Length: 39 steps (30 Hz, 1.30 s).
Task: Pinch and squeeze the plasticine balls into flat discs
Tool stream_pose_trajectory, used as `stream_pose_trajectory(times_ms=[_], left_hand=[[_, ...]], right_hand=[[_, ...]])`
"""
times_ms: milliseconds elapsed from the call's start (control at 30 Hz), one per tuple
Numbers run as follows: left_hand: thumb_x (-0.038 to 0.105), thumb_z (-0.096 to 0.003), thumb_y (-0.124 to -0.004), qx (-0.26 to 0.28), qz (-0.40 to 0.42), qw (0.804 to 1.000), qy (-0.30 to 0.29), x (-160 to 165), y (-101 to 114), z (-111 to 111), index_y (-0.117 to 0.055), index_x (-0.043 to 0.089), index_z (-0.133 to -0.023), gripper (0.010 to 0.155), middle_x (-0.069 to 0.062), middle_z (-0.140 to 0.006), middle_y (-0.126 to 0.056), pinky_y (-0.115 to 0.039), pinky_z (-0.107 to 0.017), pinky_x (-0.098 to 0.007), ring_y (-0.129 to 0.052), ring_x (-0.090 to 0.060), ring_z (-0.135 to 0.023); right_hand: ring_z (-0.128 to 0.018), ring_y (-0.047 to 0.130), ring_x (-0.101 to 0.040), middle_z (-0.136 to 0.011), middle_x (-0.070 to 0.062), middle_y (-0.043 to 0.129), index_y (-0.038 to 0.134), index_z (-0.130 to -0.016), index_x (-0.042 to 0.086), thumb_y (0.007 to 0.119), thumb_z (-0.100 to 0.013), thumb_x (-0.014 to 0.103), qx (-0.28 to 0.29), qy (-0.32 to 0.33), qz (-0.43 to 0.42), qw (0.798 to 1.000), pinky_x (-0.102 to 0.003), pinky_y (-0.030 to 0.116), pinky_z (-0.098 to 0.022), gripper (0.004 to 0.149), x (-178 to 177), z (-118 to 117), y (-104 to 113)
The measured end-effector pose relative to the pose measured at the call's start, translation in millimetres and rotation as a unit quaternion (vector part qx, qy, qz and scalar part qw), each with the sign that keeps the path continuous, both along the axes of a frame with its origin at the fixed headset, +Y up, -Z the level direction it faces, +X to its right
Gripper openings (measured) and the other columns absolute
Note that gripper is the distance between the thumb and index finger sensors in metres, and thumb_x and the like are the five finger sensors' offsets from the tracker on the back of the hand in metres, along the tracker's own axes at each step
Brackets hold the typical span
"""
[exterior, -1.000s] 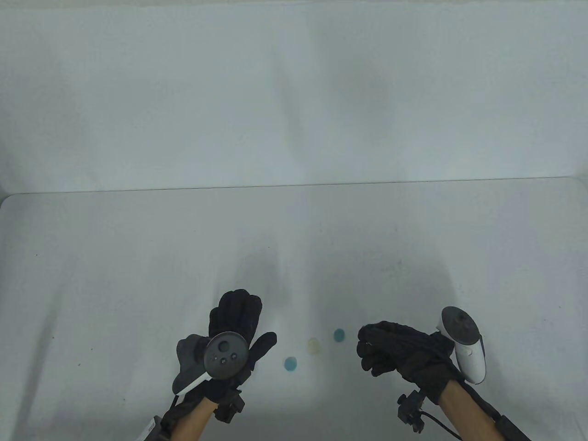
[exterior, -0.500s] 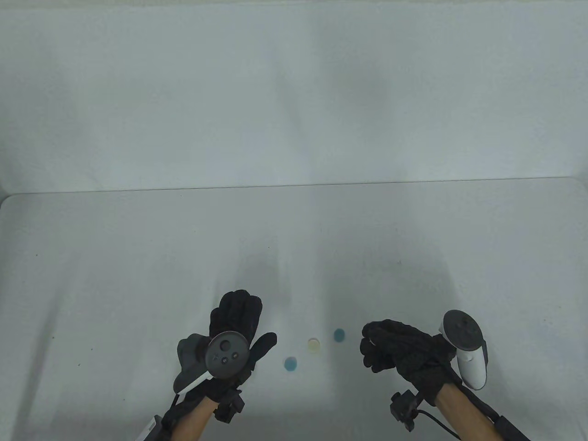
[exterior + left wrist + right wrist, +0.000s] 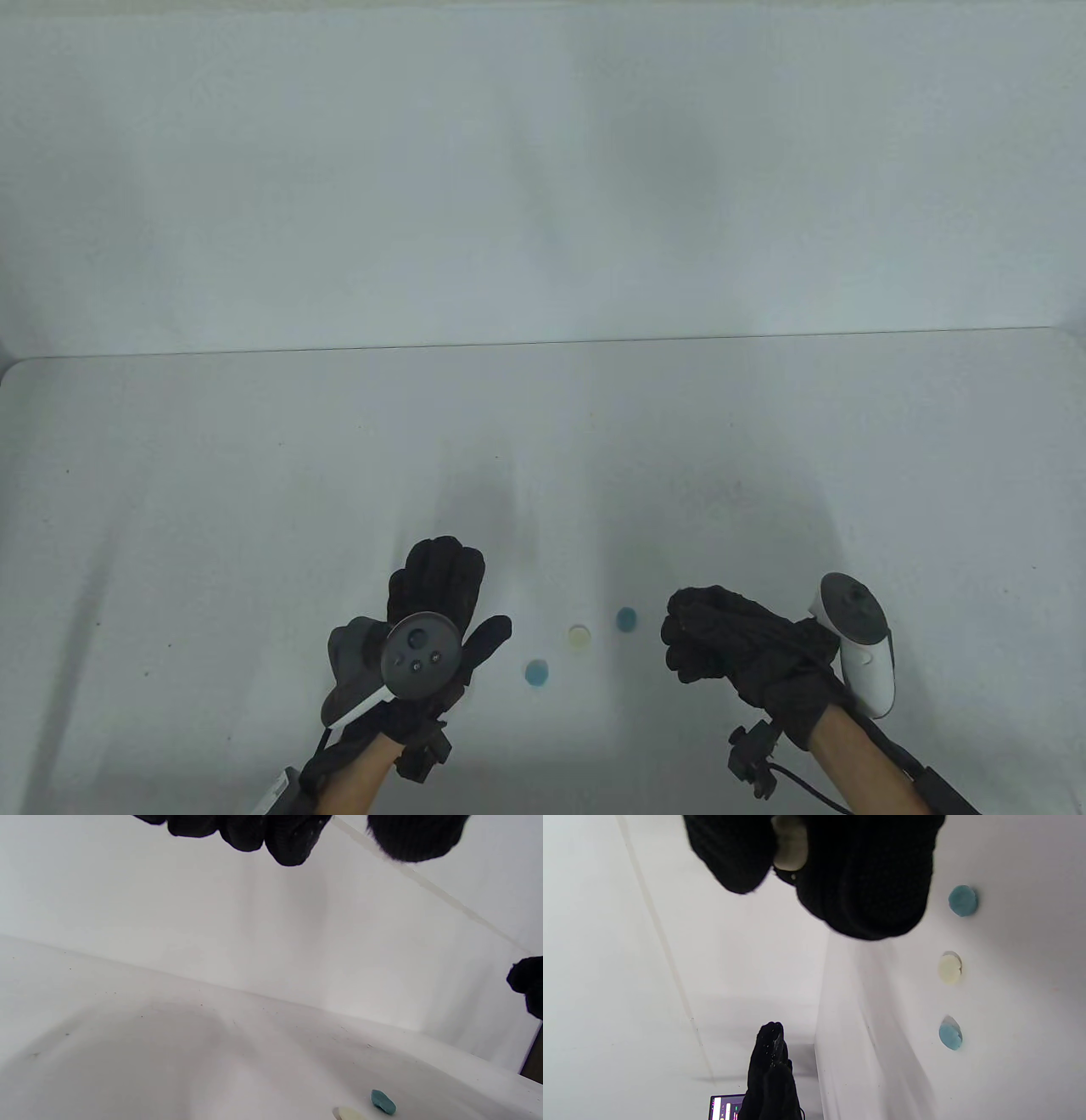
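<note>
A white table (image 3: 254, 509) is filling the lower half of the table view, with a white wall behind it. Two hands in black gloves are reaching in from the bottom edge, each with a tracker strapped to its back.

The left hand (image 3: 428, 611) is hovering left of centre with its fingers (image 3: 292, 840) released and stretched forward, grasping nothing. In the left wrist view the fingertips are hanging apart at the top edge, above the bare table.

The right hand (image 3: 738, 649) is sitting on the right side, its fingers (image 3: 878, 878) curling inward toward the thumb. In the right wrist view they are pinching a pale plasticine piece (image 3: 789, 842) between thumb and fingers, held off the table. Only a small part of the piece is showing, so its shape is hard to tell.

Three flattened plasticine discs are lying on the table between the two hands, in a diagonal row and apart from one another. A blue disc (image 3: 537, 672) is lying nearest the left hand. A cream disc (image 3: 579, 637) is lying in the middle. A second blue disc (image 3: 626, 619) is lying just beside the right hand's curled fingers, not touching them.

In the right wrist view, a lit screen (image 3: 727, 1107) is showing at the bottom edge.
</note>
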<state>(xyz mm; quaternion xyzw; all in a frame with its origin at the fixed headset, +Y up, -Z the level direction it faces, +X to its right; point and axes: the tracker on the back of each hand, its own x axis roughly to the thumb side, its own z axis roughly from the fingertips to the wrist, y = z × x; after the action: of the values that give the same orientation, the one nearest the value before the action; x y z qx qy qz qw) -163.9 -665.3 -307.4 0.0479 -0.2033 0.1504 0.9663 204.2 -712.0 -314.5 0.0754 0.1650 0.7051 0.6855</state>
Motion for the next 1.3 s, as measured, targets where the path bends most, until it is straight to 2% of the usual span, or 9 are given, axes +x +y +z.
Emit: stream_pose_trajectory(times_ms=[133,233,467,667,800,867,933,1000,1300], left_hand=[[0.05,-0.0539,-0.063,0.0,-0.002,1.0,-0.001,0.6,-0.2,0.3,-0.045,0.003,-0.114,0.079,-0.028,-0.117,-0.035,-0.039,-0.073,-0.064,-0.035,-0.056,-0.106],[0.051,-0.0539,-0.063,0.0,-0.001,1.0,-0.002,0.6,-0.5,0.1,-0.045,0.004,-0.114,0.079,-0.028,-0.117,-0.035,-0.039,-0.073,-0.064,-0.035,-0.056,-0.107],[0.051,-0.0539,-0.063,0.003,0.002,1.0,-0.001,0.2,0.2,0.7,-0.045,0.004,-0.114,0.079,-0.028,-0.117,-0.035,-0.039,-0.073,-0.064,-0.035,-0.056,-0.107],[0.05,-0.0539,-0.063,0.004,0.0,1.0,-0.003,0.9,-0.4,0.8,-0.045,0.003,-0.114,0.079,-0.028,-0.117,-0.035,-0.039,-0.073,-0.064,-0.035,-0.056,-0.107],[0.05,-0.0539,-0.063,0.006,0.001,1.0,-0.002,0.6,-0.3,0.7,-0.045,0.003,-0.114,0.079,-0.028,-0.117,-0.035,-0.039,-0.073,-0.064,-0.035,-0.056,-0.107],[0.05,-0.0539,-0.063,0.004,0.0,1.0,-0.002,0.5,-0.9,0.5,-0.045,0.003,-0.114,0.079,-0.028,-0.117,-0.035,-0.039,-0.073,-0.064,-0.035,-0.056,-0.106],[0.05,-0.054,-0.063,0.005,0.0,1.0,-0.001,0.4,-0.8,0.7,-0.045,0.003,-0.114,0.079,-0.028,-0.117,-0.035,-0.038,-0.073,-0.064,-0.035,-0.056,-0.106],[0.05,-0.0539,-0.063,0.004,0.0,1.0,-0.002,0.4,-1.0,0.5,-0.045,0.004,-0.114,0.079,-0.028,-0.117,-0.035,-0.038,-0.073,-0.064,-0.035,-0.056,-0.107],[0.05,-0.0539,-0.063,0.006,-0.001,1.0,0.0,0.2,-0.3,1.2,-0.045,0.004,-0.114,0.079,-0.028,-0.117,-0.035,-0.038,-0.073,-0.064,-0.035,-0.056,-0.107]], right_hand=[[-0.054,0.107,-0.019,-0.072,-0.009,0.097,0.075,-0.091,0.01,0.081,-0.054,0.034,0.017,0.004,0.019,1.0,-0.023,0.099,-0.036,0.044,-0.7,0.9,3.0],[-0.057,0.107,-0.021,-0.074,-0.007,0.098,0.073,-0.095,0.005,0.08,-0.054,0.034,0.021,0.011,0.018,1.0,-0.025,0.098,-0.039,0.051,-1.0,0.3,3.7],[-0.051,0.109,-0.022,-0.068,-0.009,0.1,0.081,-0.087,0.008,0.081,-0.053,0.033,0.019,0.02,0.037,0.999,-0.024,0.099,-0.034,0.042,-2.8,0.5,3.9],[-0.041,0.109,-0.015,-0.058,-0.005,0.101,0.083,-0.082,0.009,0.081,-0.053,0.036,0.05,-0.052,0.069,0.995,-0.021,0.099,-0.026,0.04,3.6,2.9,10.7],[-0.051,0.105,-0.02,-0.068,-0.006,0.097,0.079,-0.087,0.013,0.078,-0.055,0.034,0.015,-0.062,0.043,0.997,-0.024,0.097,-0.035,0.039,7.2,0.9,3.9],[-0.061,0.099,-0.027,-0.078,-0.012,0.091,0.073,-0.094,0.009,0.074,-0.058,0.035,0.003,-0.05,0.022,0.998,-0.029,0.095,-0.042,0.044,8.9,-0.2,1.3],[-0.067,0.094,-0.035,-0.086,-0.021,0.084,0.065,-0.101,0.001,0.068,-0.06,0.046,-0.011,-0.019,-0.021,1.0,-0.034,0.092,-0.047,0.06,8.5,-0.2,-1.2],[-0.067,0.093,-0.037,-0.087,-0.024,0.084,0.065,-0.101,0.0,0.067,-0.06,0.053,-0.018,-0.025,-0.037,0.999,-0.036,0.092,-0.048,0.067,8.2,-0.8,-2.3],[-0.044,0.105,-0.02,-0.063,-0.007,0.099,0.082,-0.081,0.009,0.079,-0.054,0.04,-0.005,-0.06,-0.006,0.998,-0.022,0.098,-0.028,0.042,9.9,1.4,3.6]])
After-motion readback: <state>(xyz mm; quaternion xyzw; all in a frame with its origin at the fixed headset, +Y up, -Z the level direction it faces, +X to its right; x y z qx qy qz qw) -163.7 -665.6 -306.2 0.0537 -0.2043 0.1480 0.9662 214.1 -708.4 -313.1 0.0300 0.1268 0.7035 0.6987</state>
